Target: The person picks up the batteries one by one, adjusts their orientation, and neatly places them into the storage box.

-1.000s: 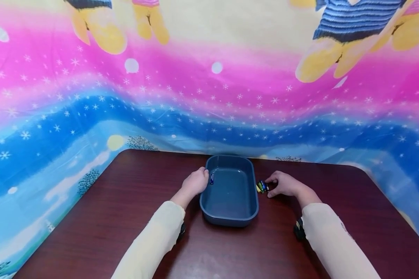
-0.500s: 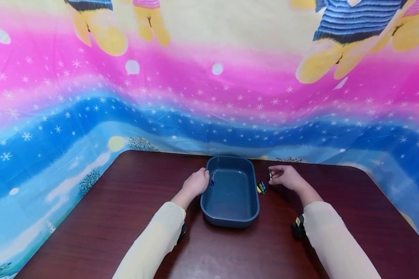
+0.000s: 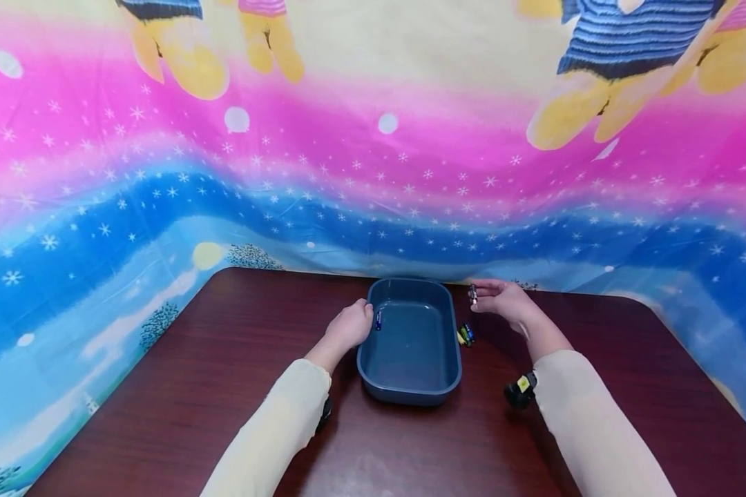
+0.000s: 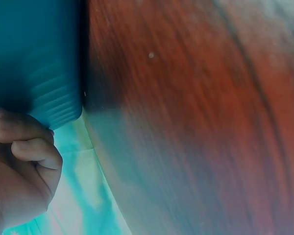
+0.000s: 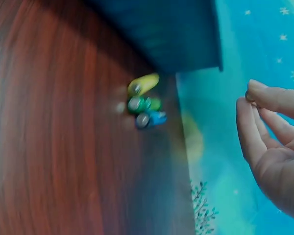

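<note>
A grey-blue rectangular bin (image 3: 408,398) stands on the table, and a small blue battery (image 3: 378,321) lies inside against its left wall. My left hand (image 3: 350,324) grips the bin's left rim with curled fingers. Beyond the bin's right side, raised above the table, my right hand (image 3: 505,302) pinches a small battery (image 3: 473,295) between thumb and fingertips. In the right wrist view that battery is mostly hidden by the fingers. Below the hand, a yellow battery (image 5: 144,84), a green battery (image 5: 135,104) and a blue battery (image 5: 151,119) lie side by side near the bin's right wall.
The dark red-brown wooden table (image 3: 180,386) has rounded far corners. A printed cloth (image 3: 348,159) with snowflakes hangs along its back and sides. Black wrist straps with cameras show at both sleeves, the right camera (image 3: 519,391) low over the table.
My right hand has picked up a battery from the group beside the bin, lifted it away, then moved it up and toward the bin. The left hand stays on the rim.
</note>
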A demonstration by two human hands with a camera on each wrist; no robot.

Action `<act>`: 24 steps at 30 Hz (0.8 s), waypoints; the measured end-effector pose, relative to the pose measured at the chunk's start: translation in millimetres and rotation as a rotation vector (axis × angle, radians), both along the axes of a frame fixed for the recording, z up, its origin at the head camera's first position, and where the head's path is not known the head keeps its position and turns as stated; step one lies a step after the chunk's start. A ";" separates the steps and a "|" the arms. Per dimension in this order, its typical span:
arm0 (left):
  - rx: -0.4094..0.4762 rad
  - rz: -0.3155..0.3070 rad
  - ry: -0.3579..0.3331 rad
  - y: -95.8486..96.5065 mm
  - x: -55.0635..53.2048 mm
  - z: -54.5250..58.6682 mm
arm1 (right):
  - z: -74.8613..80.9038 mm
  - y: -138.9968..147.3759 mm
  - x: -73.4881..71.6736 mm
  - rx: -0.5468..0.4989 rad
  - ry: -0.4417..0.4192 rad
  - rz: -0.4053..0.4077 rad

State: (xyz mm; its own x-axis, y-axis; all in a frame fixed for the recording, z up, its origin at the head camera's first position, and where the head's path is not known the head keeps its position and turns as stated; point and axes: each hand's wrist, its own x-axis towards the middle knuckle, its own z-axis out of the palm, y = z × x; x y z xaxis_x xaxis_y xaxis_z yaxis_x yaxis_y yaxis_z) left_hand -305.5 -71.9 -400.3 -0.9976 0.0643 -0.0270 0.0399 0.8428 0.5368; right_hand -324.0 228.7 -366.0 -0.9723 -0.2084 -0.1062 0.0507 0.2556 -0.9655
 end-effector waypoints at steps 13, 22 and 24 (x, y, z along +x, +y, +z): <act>-0.001 -0.007 0.004 -0.7 0.8 0.3 | 12.6 -30.1 4.1 -0.224 -0.046 -0.005; 0.018 -0.004 -0.007 -0.1 2.0 1.8 | 24.6 -50.1 0.6 -0.261 -0.087 0.005; 0.020 -0.004 -0.008 0.2 2.1 2.3 | 28.3 -55.0 -0.7 -0.265 -0.093 0.004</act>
